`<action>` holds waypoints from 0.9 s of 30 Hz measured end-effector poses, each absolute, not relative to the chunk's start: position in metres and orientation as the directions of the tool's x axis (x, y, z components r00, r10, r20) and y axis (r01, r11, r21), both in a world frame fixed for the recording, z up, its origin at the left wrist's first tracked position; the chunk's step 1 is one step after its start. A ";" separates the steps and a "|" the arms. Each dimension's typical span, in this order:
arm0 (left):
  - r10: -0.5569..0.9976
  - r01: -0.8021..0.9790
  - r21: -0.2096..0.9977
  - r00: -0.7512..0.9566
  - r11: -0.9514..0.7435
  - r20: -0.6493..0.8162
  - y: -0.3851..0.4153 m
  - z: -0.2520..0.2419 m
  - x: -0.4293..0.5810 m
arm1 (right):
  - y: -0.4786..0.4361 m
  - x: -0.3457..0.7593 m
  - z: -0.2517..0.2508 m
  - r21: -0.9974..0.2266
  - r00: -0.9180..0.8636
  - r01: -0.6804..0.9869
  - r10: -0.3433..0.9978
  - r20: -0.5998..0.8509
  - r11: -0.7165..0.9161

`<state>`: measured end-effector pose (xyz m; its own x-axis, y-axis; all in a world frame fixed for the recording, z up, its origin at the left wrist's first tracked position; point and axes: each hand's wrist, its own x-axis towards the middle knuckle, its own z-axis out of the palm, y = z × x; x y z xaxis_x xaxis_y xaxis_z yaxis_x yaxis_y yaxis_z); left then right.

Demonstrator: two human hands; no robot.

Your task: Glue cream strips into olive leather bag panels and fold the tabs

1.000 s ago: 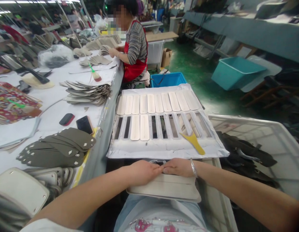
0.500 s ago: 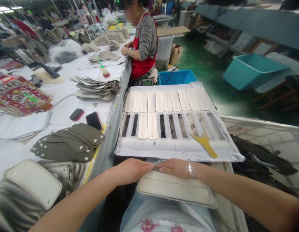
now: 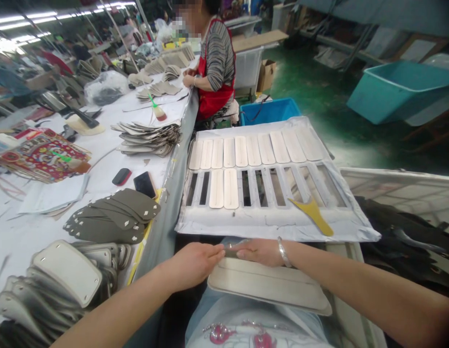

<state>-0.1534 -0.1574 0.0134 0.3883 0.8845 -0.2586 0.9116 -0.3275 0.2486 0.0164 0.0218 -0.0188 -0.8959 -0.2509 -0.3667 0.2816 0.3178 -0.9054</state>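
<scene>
A cream panel with rounded corners and a line along its length (image 3: pixel 267 287) rests on my lap, tilted slightly. My left hand (image 3: pixel 197 263) grips its far left corner, fingers pressed together. Along the far edge lies my right hand (image 3: pixel 260 252), closed over the panel, a silver bangle on the wrist. Between the fingertips a small greyish patch shows; I cannot make out what it is. Just beyond both hands, a white slotted board (image 3: pixel 210 222) carries a full back row of cream strips (image 3: pixel 253 149) and two strips (image 3: pixel 224 188) in the front row. A yellow forked tool (image 3: pixel 314 217) lies on its right side.
On the left table are stacked light panels (image 3: pixel 66 270), dark grey pieces (image 3: pixel 111 215), a phone (image 3: pixel 145 184) and a glue bottle (image 3: pixel 158 111). A co-worker in a red apron (image 3: pixel 219 72) sits ahead. Blue (image 3: pixel 269 111) and teal (image 3: pixel 401 92) bins stand beyond; a white crate (image 3: pixel 401 176) is at right.
The camera view has tilted a little, so the surroundings shift. Both hands stay at the panel's far edge; my left hand has moved slightly left.
</scene>
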 end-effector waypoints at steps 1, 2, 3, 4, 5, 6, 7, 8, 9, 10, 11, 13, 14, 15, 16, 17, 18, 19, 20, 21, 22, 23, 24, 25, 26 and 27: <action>0.882 0.915 0.232 0.385 -0.329 -0.270 -0.156 0.014 -0.151 | 0.029 0.030 -0.018 -0.891 -0.887 0.312 -0.233 -0.398 0.330; 0.881 0.919 0.218 0.383 -0.330 -0.278 -0.155 0.015 -0.150 | 0.036 0.044 -0.018 -0.873 -0.879 0.344 -0.209 -0.430 0.346; 0.880 0.921 0.206 0.381 -0.332 -0.285 -0.154 0.016 -0.148 | 0.043 0.057 -0.017 -0.856 -0.872 0.370 -0.183 -0.454 0.362; 0.880 0.923 0.194 0.378 -0.333 -0.287 -0.153 0.018 -0.146 | 0.049 0.069 -0.016 -0.839 -0.868 0.389 -0.153 -0.472 0.380; 0.884 0.927 0.180 0.370 -0.329 -0.286 -0.152 0.020 -0.144 | 0.053 0.080 -0.015 -0.820 -0.866 0.408 -0.116 -0.487 0.401; 0.894 0.935 0.163 0.351 -0.316 -0.279 -0.150 0.022 -0.140 | 0.057 0.090 -0.013 -0.796 -0.864 0.427 -0.067 -0.499 0.429; 0.908 0.945 0.146 0.323 -0.293 -0.266 -0.149 0.024 -0.135 | 0.058 0.100 -0.011 -0.770 -0.866 0.438 -0.011 -0.500 0.463; 0.924 0.954 0.136 0.293 -0.266 -0.246 -0.148 0.027 -0.128 | 0.057 0.110 -0.007 -0.742 -0.874 0.442 0.056 -0.482 0.505; 0.937 0.959 0.143 0.271 -0.243 -0.219 -0.146 0.029 -0.120 | 0.055 0.121 -0.003 -0.715 -0.888 0.436 0.131 -0.441 0.547; 0.947 0.959 0.171 0.259 -0.228 -0.190 -0.145 0.030 -0.109 | 0.049 0.132 0.001 -0.690 -0.903 0.424 0.215 -0.372 0.587; 0.952 0.950 0.218 0.260 -0.223 -0.160 -0.144 0.030 -0.097 | 0.042 0.144 0.005 -0.665 -0.912 0.410 0.298 -0.283 0.625; 0.952 0.913 0.332 0.288 -0.239 -0.107 -0.144 0.028 -0.070 | 0.022 0.169 0.009 -0.615 -0.895 0.397 0.436 -0.093 0.681; 0.951 0.895 0.374 0.295 -0.243 -0.087 -0.144 0.025 -0.056 | 0.010 0.181 0.008 -0.594 -0.878 0.391 0.479 -0.010 0.703; 0.955 0.886 0.398 0.287 -0.237 -0.071 -0.144 0.021 -0.043 | -0.002 0.192 0.005 -0.572 -0.861 0.383 0.504 0.062 0.725; 0.963 0.888 0.404 0.264 -0.220 -0.054 -0.145 0.017 -0.031 | -0.013 0.200 0.000 -0.550 -0.845 0.376 0.519 0.127 0.746; 0.972 0.895 0.398 0.232 -0.200 -0.034 -0.147 0.013 -0.021 | -0.023 0.206 -0.006 -0.528 -0.832 0.367 0.524 0.183 0.766; 0.980 0.906 0.384 0.196 -0.177 -0.012 -0.149 0.009 -0.014 | -0.032 0.210 -0.013 -0.507 -0.815 0.360 0.528 0.237 0.783; 0.986 0.917 0.366 0.165 -0.158 0.014 -0.151 0.005 -0.008 | -0.039 0.212 -0.021 -0.489 -0.798 0.354 0.530 0.287 0.797; 0.989 0.925 0.349 0.142 -0.148 0.043 -0.153 0.002 -0.004 | -0.044 0.213 -0.028 -0.474 -0.777 0.349 0.533 0.335 0.808; 0.989 0.931 0.335 0.131 -0.147 0.069 -0.156 0.000 -0.002 | -0.048 0.212 -0.033 -0.464 -0.756 0.345 0.535 0.378 0.816; 0.988 0.935 0.323 0.127 -0.150 0.090 -0.159 -0.002 -0.001 | -0.050 0.210 -0.038 -0.458 -0.735 0.341 0.537 0.415 0.821; 0.986 0.937 0.313 0.126 -0.154 0.108 -0.161 -0.003 0.000 | -0.052 0.209 -0.041 -0.455 -0.714 0.339 0.540 0.446 0.823; 0.985 0.939 0.306 0.122 -0.154 0.120 -0.163 -0.004 0.001 | -0.053 0.208 -0.042 -0.452 -0.696 0.339 0.543 0.469 0.825; 0.985 0.942 0.300 0.118 -0.151 0.127 -0.164 -0.005 0.002 | -0.053 0.206 -0.042 -0.448 -0.686 0.340 0.544 0.484 0.827; 0.985 0.945 0.293 0.115 -0.148 0.128 -0.164 -0.005 0.002 | -0.053 0.206 -0.040 -0.442 -0.681 0.341 0.542 0.492 0.830; 0.986 0.948 0.283 0.114 -0.145 0.124 -0.164 -0.005 0.003 | -0.053 0.205 -0.039 -0.435 -0.682 0.342 0.538 0.496 0.833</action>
